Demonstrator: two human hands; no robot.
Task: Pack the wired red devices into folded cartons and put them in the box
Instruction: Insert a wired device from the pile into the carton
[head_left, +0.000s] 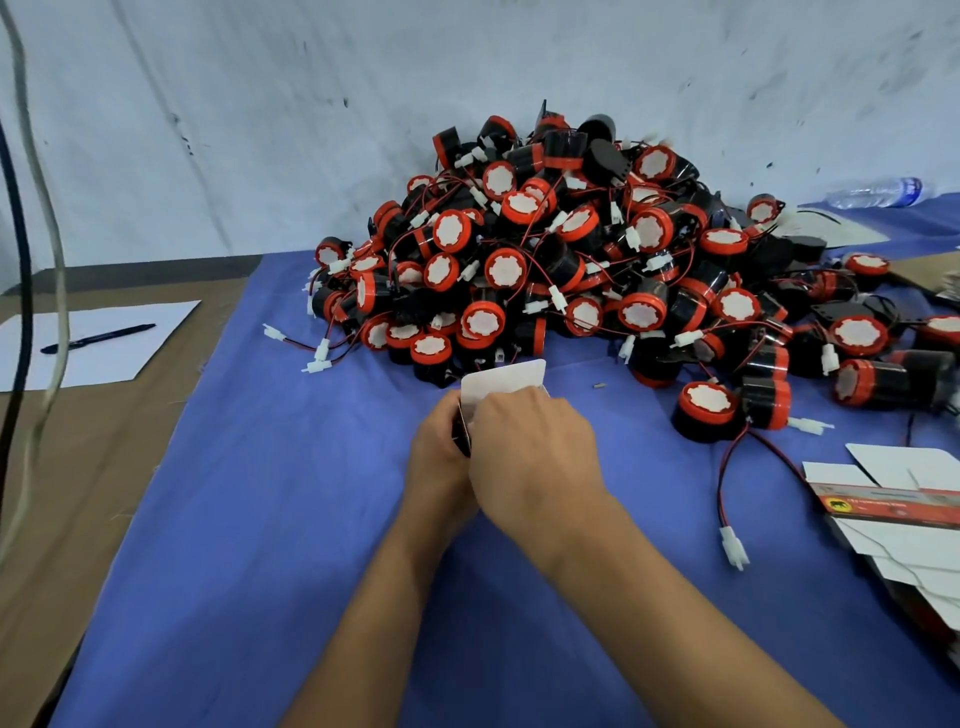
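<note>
Both forearms reaching in from the bottom edge, meeting at centre frame over the blue cloth (249, 519). Left hand (439, 457) cupped from the left around a small carton (501, 382), fingers curled on its side. Right hand (530, 457) knuckles-up, laid over the carton's top, fingers bent down upon it; fingertips hidden, so exact hold not clear. White flap standing up just above the hands. Behind, centre to right of frame: big pile of red devices (571, 249), wires and white plugs tangled through. One lone device (709, 410) right of the hands, its wire trailing toward lower right. Flat cartons (898, 509) stacked at right edge. Paper (88, 343) and pen (98, 338) at left; water bottle (878, 192) lying at upper right.
</note>
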